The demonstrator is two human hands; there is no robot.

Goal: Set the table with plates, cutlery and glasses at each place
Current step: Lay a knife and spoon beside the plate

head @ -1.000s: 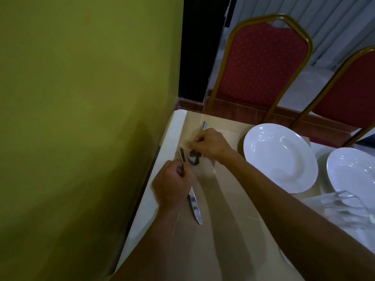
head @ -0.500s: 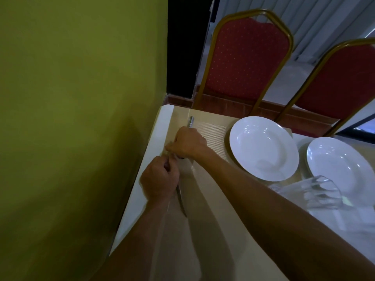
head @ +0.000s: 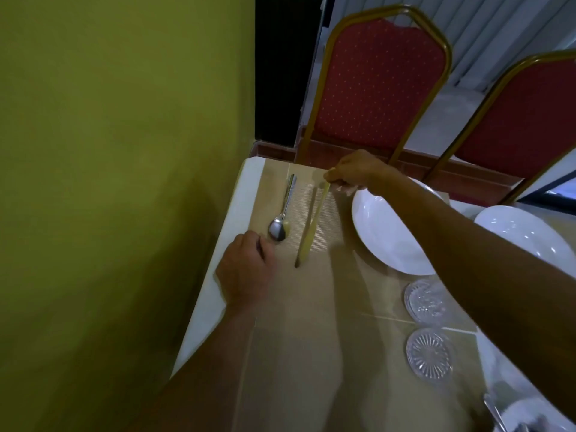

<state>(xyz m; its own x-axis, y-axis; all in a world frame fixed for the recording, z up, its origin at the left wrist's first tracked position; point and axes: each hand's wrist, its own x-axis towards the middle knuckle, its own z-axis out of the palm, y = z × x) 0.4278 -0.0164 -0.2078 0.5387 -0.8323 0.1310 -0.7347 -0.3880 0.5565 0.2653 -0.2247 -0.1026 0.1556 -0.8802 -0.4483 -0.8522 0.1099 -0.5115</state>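
On the ribbed placemat [head: 335,219] at the table's far left corner lies a steel spoon [head: 282,213], its bowl toward me. Right of it, a knife [head: 311,226] slants from the far edge down to its tip on the mat. My right hand [head: 355,173] pinches the knife's handle end, beside the rim of a white deep plate [head: 383,232]. My left hand [head: 244,269] rests loosely curled on the table edge just beside the spoon's bowl, holding nothing I can see. Two upturned glasses [head: 425,302] [head: 430,355] stand near me.
A green wall [head: 124,182] runs close along the table's left edge. Two red chairs [head: 380,82] [head: 523,120] stand behind the far edge. A second white plate [head: 523,235] sits to the right. More cutlery [head: 495,413] shows at the bottom right.
The spoon now lies free on the mat. The knife has passed from my left hand to my right, which moved right toward the plate. My left hand drew back to the table edge.
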